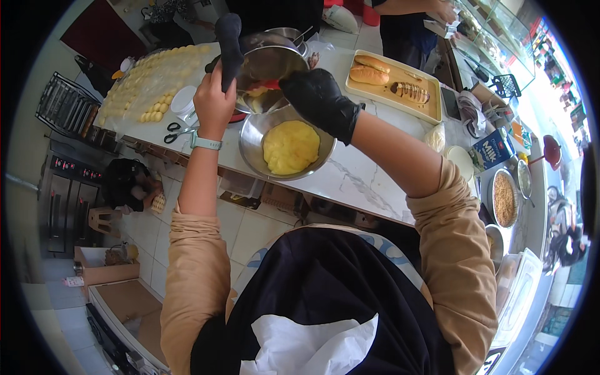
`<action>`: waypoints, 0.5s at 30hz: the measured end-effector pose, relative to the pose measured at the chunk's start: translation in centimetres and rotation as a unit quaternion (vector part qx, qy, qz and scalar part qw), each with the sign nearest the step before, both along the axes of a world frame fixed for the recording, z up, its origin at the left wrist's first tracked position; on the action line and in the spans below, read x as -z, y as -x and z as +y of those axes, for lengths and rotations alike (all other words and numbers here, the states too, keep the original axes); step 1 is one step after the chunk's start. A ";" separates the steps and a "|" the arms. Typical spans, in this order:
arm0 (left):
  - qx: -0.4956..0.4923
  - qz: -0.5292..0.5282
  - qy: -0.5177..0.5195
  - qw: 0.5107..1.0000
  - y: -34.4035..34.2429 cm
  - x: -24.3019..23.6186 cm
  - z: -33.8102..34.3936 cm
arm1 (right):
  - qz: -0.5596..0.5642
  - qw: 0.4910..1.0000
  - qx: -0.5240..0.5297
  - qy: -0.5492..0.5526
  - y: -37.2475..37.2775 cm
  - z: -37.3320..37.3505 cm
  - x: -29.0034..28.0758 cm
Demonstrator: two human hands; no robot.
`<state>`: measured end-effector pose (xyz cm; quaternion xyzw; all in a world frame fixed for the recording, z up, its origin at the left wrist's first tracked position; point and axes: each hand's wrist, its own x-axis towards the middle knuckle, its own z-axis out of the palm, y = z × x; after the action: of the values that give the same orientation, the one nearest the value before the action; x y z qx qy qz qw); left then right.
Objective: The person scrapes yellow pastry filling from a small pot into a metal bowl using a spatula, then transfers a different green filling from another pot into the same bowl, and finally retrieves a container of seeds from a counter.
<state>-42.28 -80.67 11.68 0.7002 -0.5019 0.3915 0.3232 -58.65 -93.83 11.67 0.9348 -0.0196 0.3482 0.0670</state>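
Note:
My left hand (214,103), bare with a pale green watch band, is closed round the thick dark handle (229,47) of a pan. This steel pan (275,62) is tipped over a wide steel bowl (250,147). Smooth yellow custard-like filling (290,148) lies in the bowl, and some yellow clings inside the pan. My right hand (320,103), in a black glove, is curled at the pan's right rim. A red scraper-like piece (270,85) shows inside the pan by its fingers; the glove hides the grip.
Scissors (178,132) and a white tub (184,102) lie left of the bowl. Many dough balls (159,103) rest under plastic at the far left. A tray (390,97) of filled breads stands at right. People are beyond the table; another person (128,181) crouches at left.

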 end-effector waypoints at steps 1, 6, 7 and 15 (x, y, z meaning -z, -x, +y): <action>-0.001 -0.001 0.003 1.000 -0.2 0.4 0.1 | -0.032 0.998 -0.041 -0.047 0.4 -0.4 0.7; 0.013 -0.005 0.004 1.000 0.1 1.0 0.8 | 0.036 0.999 0.034 -0.007 1.1 0.3 -3.2; 0.013 -0.005 0.003 1.000 0.3 0.8 0.7 | 0.031 0.999 0.034 -0.024 1.0 0.4 -3.7; 0.009 -0.027 0.033 0.999 -0.1 0.3 0.7 | 0.055 0.994 0.079 -0.052 2.8 0.3 -2.8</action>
<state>-42.20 -79.94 11.38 0.6735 -0.5035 0.4240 0.3363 -61.45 -93.57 14.43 0.9504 -0.1080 0.2881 0.0465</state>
